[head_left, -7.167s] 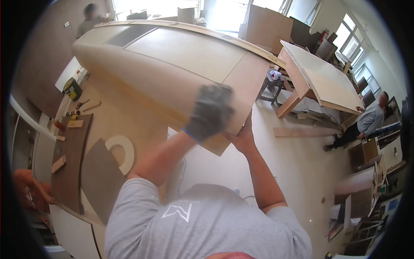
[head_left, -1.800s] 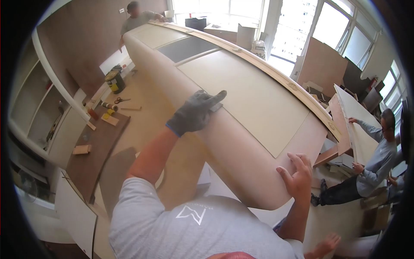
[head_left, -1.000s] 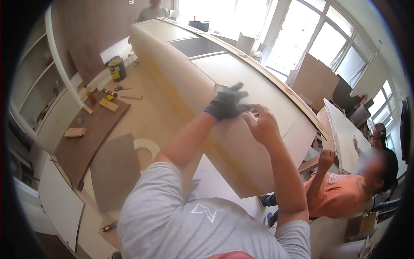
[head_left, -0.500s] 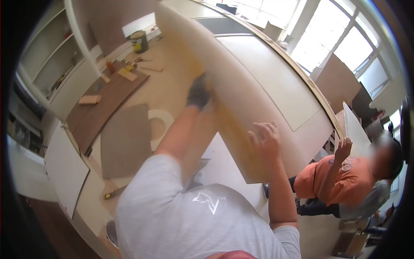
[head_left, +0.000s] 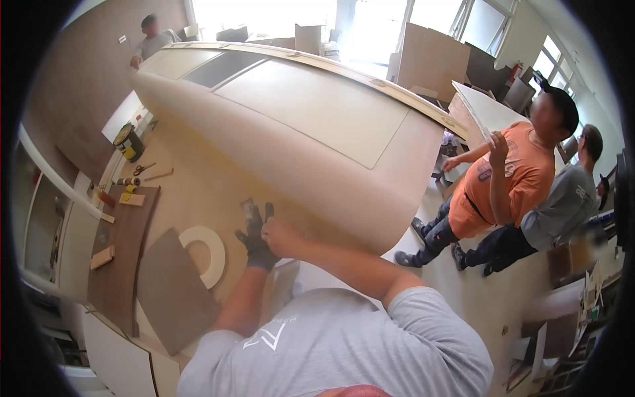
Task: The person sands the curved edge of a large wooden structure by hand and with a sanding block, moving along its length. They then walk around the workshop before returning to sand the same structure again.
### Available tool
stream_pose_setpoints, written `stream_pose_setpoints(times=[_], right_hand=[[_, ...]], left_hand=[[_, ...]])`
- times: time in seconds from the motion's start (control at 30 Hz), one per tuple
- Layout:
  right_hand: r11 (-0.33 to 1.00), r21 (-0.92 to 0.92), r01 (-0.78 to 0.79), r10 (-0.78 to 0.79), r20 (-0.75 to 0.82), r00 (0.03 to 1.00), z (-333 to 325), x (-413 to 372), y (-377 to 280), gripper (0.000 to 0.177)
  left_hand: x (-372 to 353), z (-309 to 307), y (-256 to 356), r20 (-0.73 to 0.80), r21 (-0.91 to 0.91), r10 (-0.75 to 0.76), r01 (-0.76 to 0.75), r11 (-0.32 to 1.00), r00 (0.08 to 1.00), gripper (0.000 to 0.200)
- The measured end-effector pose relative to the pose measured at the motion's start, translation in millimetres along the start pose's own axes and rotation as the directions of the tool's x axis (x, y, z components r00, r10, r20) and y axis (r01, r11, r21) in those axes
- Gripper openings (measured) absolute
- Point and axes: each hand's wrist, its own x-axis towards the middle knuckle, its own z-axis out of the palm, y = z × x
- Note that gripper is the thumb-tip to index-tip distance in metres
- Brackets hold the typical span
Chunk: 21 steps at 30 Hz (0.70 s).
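Note:
My left hand (head_left: 253,233) wears a dark glove and has its fingers spread, held over the workbench and in front of the large panel's near edge. My bare right hand (head_left: 280,238) reaches across and meets the glove at its thumb side, with bent fingers that appear to grip the glove. Just beyond both hands lies the big pale panel (head_left: 370,205), with a rounded near side and a rectangular inset. Its yellowish-brown underside faces me. Neither hand touches the panel as far as I can see.
On the workbench (head_left: 175,182) are a white ring (head_left: 215,270), a brown sheet (head_left: 169,298), scissors (head_left: 144,168) and a can (head_left: 128,143). One person (head_left: 159,45) touches the panel's far end. A person in orange (head_left: 506,178) stands right, near another person in grey (head_left: 562,198).
My gloved left hand has come away from the panel's underside. My right hand has moved left from the panel's near edge to the glove. The view has turned right.

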Motion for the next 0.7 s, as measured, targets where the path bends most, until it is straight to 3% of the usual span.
stream_pose_setpoints(times=[0.07, 0.17, 0.27, 0.3, 0.33, 0.37, 0.4, 0.47, 0.53, 0.57, 0.63, 0.7], right_hand=[[0.999, 0.029, 0.022, -0.022, -0.013, 1.000, 11.7, 2.4, 5.7, 0.027], [0.958, 0.281, 0.055, -0.062, 0.016, 0.998, 6.7, -11.1, -18.2, 0.027], [0.914, 0.238, 0.328, -0.366, 0.139, 0.920, 25.7, -42.2, -67.1, 0.029], [0.936, 0.198, 0.290, -0.334, 0.247, 0.910, 10.3, -45.2, -83.5, 0.027], [0.949, 0.124, 0.290, -0.303, 0.100, 0.948, 10.4, -37.1, -68.2, 0.026], [0.961, 0.064, 0.269, -0.265, -0.054, 0.963, 16.8, -31.0, -42.7, 0.024], [0.973, 0.017, 0.229, -0.220, -0.203, 0.954, 20.9, -34.0, -26.3, 0.023], [0.996, -0.008, 0.086, -0.086, -0.143, 0.986, -2.1, -28.6, -13.7, 0.019], [0.990, -0.039, 0.137, -0.140, -0.072, 0.988, -10.4, -28.6, -11.3, 0.019], [0.985, -0.057, 0.163, -0.166, -0.038, 0.985, -13.3, -28.9, -10.5, 0.020], [0.992, -0.040, 0.122, -0.124, -0.061, 0.990, -8.2, -27.9, -3.6, 0.019], [0.997, -0.007, 0.071, -0.071, -0.065, 0.995, -4.1, -30.9, -4.4, 0.018]], left_hand=[[-1.8, -10.0, 6.6, 0.131, 0.031, -0.030, 0.026, 0.999, 0.991, 0.111], [-1.2, -46.6, 26.3, 0.308, 0.087, -0.132, 0.111, 0.990, 0.942, 0.113], [-15.1, -68.4, 31.9, 0.405, 0.082, -0.211, 0.195, 0.977, 0.890, 0.116], [-16.9, -73.9, 31.8, 0.386, 0.042, -0.207, 0.207, 0.977, 0.899, 0.118], [-11.9, -80.7, 28.9, 0.357, 0.006, -0.197, 0.208, 0.978, 0.913, 0.119], [-18.6, -70.4, 23.3, 0.203, -0.051, -0.168, 0.182, 0.982, 0.964, 0.107], [-16.9, -62.9, 14.8, 0.205, -0.077, -0.156, 0.175, 0.982, 0.966, 0.102], [-6.9, -24.0, -5.5, 0.165, -0.115, -0.069, 0.089, 0.989, 0.984, 0.089], [2.7, 32.3, -29.3, 0.080, -0.114, 0.079, -0.070, 0.991, 0.994, 0.074], [9.4, 30.8, -29.5, 0.251, -0.248, 0.062, 0.002, 0.969, 0.966, 0.080], [13.3, 18.8, -21.5, 0.408, -0.275, 0.043, 0.078, 0.958, 0.912, 0.090], [2.6, 4.3, -4.7, 0.384, -0.110, -0.022, 0.069, 0.992, 0.923, 0.097]])
